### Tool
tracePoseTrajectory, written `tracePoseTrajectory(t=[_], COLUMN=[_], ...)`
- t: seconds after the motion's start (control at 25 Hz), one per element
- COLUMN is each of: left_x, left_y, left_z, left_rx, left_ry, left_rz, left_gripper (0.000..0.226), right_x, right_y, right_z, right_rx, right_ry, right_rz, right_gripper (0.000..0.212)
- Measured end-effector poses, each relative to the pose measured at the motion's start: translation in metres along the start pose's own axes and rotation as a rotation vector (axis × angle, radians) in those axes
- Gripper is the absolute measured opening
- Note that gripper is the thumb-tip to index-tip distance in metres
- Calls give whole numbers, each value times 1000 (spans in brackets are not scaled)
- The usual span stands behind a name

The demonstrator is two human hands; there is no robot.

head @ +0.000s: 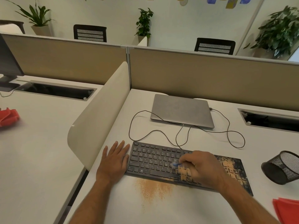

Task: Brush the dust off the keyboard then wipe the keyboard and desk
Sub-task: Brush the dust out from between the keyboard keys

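Brushing is the step in hand. The right hand (202, 168) curls round a small blue brush (176, 164), blurred, its tip on the middle keys of the keyboard (145, 160). The left hand (115, 159) lies flat on the table (113, 204), fingers straight, its edge touching the keyboard's left end, steadying it as far as I can judge. The two hands are apart, one at each side of the clean keys.

The keyboard sits near the front of the table, in front of a closed laptop (181, 110), its cable (161, 131) looping between them. Orange-brown dust (229, 167) covers the keys at the right end, partly under the right hand, and a patch of dust has landed on the table just in front of the keyboard. The left half of the keys looks clean.

So the brushing seems about half done. The next move calls for short strokes across the right-hand keys, driving the dust off the front edge and not back over the clean keys, with the left hand holding the keyboard in place. Wiping is not yet begun: a red cloth (286, 209) waits at the near right corner, beside a tipped mesh cup (281, 167), and it will have to take up the dust on the table too.
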State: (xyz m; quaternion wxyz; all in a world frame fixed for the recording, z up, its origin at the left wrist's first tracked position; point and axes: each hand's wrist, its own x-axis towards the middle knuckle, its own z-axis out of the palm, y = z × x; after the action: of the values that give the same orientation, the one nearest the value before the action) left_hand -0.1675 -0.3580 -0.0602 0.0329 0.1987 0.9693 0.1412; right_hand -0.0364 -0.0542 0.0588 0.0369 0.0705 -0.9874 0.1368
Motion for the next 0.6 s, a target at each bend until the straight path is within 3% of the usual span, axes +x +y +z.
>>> tracePoseTrajectory(t=[0.08, 0.2, 0.36, 0.52, 0.6], left_x=[0, 0, 0, 0, 0], left_y=[-1, -1, 0, 0, 0], left_z=[0, 1, 0, 0, 0], left_rx=[-1, -15, 1, -4, -19], left_ry=[2, 14, 5, 5, 6], left_rz=[4, 6, 1, 1, 1], left_gripper=[72, 70, 71, 71, 70], right_x=[1, 0, 4, 1, 2], right_y=[-2, -10, -7, -12, -9], right_z=[1, 0, -5, -2, -5], right_rx=[-49, -82, -73, -82, -17], right_ry=[10, -124, -1, -169, -122], right_rz=[-10, -66, -32, -68, -69], right_gripper=[16, 16, 20, 19, 15])
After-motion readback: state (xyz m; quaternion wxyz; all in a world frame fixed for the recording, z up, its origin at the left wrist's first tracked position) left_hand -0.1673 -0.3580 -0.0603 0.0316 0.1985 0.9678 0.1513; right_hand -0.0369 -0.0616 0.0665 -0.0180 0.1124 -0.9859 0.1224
